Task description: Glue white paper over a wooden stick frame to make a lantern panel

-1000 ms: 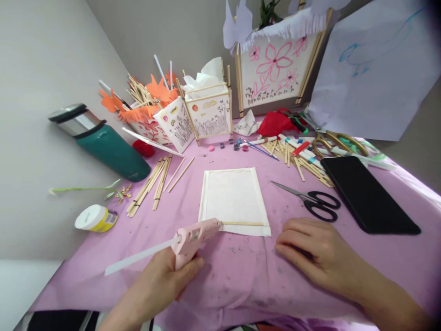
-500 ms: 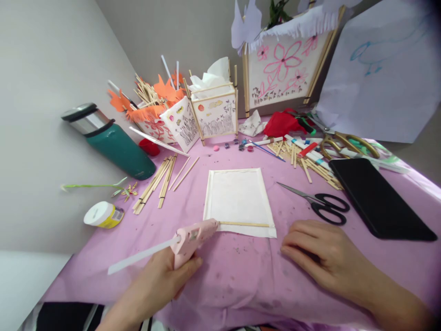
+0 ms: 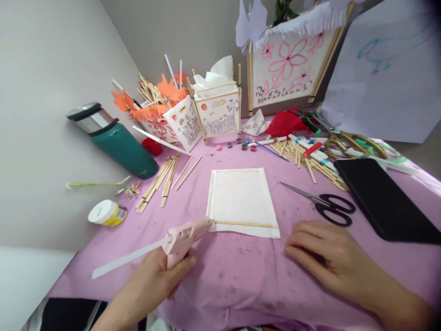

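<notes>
My left hand (image 3: 155, 278) is closed around the handle of a pink hot glue gun (image 3: 186, 239), from whose back a long whitish glue stick (image 3: 129, 258) sticks out. The gun's nozzle is at the left end of a thin wooden stick (image 3: 244, 224). That stick lies along the near edge of a white paper panel (image 3: 243, 195), with a strip of paper showing on its near side. To the right of the panel, my right hand (image 3: 320, 253) rests on the cloth, fingers loosely bent and holding nothing visible. Black-handled scissors (image 3: 324, 202) lie just beyond it.
A purple cloth (image 3: 237, 280) covers the table. Bundled sticks (image 3: 160, 181), a white-lidded jar (image 3: 108, 213) and a teal tumbler (image 3: 124, 149) stand or lie left. A black phone (image 3: 386, 197) is right. Decorated paper lanterns (image 3: 220, 112), markers (image 3: 312, 149) and gold-handled scissors (image 3: 361, 142) are behind.
The glue gun's nozzle has shifted left along the stick to its left end, moved by my left hand. My right hand stays at rest. The whole view has shifted slightly.
</notes>
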Action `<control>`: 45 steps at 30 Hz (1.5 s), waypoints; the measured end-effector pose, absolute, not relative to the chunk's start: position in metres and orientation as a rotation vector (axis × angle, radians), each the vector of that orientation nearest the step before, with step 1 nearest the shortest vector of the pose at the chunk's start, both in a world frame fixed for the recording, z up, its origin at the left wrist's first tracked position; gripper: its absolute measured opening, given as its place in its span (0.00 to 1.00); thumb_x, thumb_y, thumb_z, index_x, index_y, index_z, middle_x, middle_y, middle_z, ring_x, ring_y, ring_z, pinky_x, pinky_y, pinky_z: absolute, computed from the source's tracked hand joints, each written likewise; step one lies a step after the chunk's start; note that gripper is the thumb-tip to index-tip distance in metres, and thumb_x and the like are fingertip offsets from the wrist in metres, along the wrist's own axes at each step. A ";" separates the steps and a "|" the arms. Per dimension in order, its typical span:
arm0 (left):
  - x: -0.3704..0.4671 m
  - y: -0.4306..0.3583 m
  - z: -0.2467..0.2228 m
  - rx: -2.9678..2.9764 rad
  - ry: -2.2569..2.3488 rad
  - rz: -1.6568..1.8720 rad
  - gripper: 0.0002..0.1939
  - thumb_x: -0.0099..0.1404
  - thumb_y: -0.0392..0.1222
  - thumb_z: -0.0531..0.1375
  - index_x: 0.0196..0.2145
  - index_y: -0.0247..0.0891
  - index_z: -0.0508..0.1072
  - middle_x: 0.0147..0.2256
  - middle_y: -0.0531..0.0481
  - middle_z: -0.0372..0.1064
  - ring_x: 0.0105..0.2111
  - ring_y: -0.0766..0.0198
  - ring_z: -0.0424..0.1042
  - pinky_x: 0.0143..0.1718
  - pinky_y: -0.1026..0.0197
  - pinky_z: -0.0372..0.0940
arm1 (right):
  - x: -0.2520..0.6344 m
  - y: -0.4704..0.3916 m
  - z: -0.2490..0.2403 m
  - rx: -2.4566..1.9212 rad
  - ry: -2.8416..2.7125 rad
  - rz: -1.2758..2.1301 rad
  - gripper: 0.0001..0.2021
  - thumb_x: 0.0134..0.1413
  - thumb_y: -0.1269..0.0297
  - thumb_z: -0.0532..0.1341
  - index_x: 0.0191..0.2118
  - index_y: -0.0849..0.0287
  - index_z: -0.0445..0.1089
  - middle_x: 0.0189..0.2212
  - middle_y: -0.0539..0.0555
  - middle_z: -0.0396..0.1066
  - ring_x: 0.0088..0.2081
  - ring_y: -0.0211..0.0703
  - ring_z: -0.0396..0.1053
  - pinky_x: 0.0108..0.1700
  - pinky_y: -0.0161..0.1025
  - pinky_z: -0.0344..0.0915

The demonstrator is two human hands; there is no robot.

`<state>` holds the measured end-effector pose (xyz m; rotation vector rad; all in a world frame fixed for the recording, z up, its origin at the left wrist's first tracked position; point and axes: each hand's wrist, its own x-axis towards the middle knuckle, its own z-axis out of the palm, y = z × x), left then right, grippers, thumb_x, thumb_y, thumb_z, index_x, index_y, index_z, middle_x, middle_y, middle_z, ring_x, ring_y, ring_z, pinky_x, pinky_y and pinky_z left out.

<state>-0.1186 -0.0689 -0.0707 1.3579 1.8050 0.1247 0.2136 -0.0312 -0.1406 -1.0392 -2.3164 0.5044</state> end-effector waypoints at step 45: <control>-0.142 -0.076 -0.063 1.653 1.818 0.352 0.19 0.60 0.52 0.56 0.46 0.41 0.70 0.37 0.48 0.73 0.38 0.57 0.71 0.38 0.60 0.65 | 0.214 -0.029 -0.145 -1.016 -2.347 0.385 0.08 0.61 0.63 0.56 0.34 0.56 0.71 0.29 0.54 0.70 0.31 0.42 0.68 0.32 0.39 0.64</control>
